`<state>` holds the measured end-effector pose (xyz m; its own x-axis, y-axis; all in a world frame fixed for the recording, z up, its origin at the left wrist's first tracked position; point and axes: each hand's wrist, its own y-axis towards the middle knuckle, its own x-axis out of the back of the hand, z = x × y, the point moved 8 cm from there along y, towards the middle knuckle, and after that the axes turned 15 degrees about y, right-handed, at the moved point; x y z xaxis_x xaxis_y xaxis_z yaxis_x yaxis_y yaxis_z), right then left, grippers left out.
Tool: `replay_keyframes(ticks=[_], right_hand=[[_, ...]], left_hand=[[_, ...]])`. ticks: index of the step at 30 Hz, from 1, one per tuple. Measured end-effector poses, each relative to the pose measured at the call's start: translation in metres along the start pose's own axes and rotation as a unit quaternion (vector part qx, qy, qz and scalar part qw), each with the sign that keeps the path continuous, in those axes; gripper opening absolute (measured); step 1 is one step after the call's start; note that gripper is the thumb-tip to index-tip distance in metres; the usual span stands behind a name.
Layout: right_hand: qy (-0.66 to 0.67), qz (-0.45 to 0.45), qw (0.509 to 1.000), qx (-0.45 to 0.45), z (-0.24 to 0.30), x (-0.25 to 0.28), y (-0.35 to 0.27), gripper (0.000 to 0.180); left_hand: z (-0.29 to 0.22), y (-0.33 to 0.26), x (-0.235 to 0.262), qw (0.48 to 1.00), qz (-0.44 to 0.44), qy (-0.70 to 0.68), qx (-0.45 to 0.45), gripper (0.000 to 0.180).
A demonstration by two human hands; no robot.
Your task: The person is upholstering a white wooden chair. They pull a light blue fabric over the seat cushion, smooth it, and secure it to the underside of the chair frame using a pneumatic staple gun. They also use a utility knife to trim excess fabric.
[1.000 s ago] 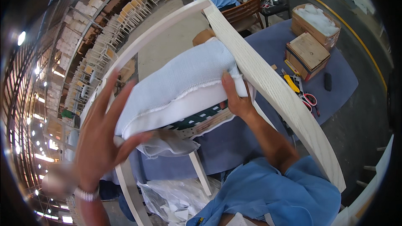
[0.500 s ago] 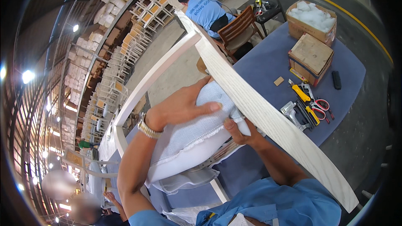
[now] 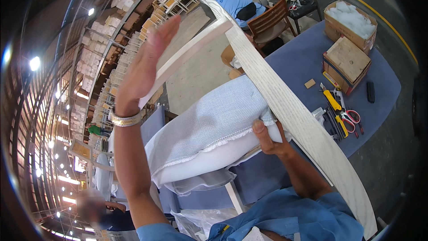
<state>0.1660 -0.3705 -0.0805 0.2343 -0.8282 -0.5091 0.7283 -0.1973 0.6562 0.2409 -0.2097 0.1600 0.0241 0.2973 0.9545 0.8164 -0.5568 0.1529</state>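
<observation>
A pale whitewashed wooden chair frame (image 3: 290,107) lies tilted across a blue-covered table (image 3: 307,58). A padded seat cushion (image 3: 209,129) in light grey woven fabric with a white underside sits inside the frame. My right hand (image 3: 267,138) grips the cushion's near right corner, thumb on top, beside the frame's long rail. My left hand (image 3: 145,64) is raised flat above the cushion's left side, fingers together and straight, holding nothing. A metal bracelet circles that wrist.
On the table at right lie yellow-handled tools and red-handled scissors (image 3: 345,116), two cardboard boxes (image 3: 347,60) and a small wooden block. A person in a blue shirt (image 3: 234,0) sits on a brown chair beyond. Stacked chair frames fill racks at left.
My left hand has lifted off the cushion's top and now hangs open in the air above it. My right hand keeps its grip on the cushion's corner.
</observation>
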Motion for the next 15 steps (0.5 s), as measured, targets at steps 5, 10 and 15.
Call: replay_keyframes(ticks=[5,10,15], right_hand=[[-0.010,0.019,1.000,0.001,-0.003,0.004,0.003,0.069],[-0.009,0.033,0.999,-0.011,-0.008,-0.002,-0.004,0.072],[-0.065,0.031,0.997,0.010,-0.004,0.007,0.004,0.071]], left_hand=[[-0.019,-0.018,-0.111,0.970,0.177,0.164,-0.025,0.098],[-0.005,0.006,-0.102,0.978,0.196,0.033,0.063,0.098],[-0.023,0.006,-0.123,0.974,0.217,0.064,0.014,0.093]])
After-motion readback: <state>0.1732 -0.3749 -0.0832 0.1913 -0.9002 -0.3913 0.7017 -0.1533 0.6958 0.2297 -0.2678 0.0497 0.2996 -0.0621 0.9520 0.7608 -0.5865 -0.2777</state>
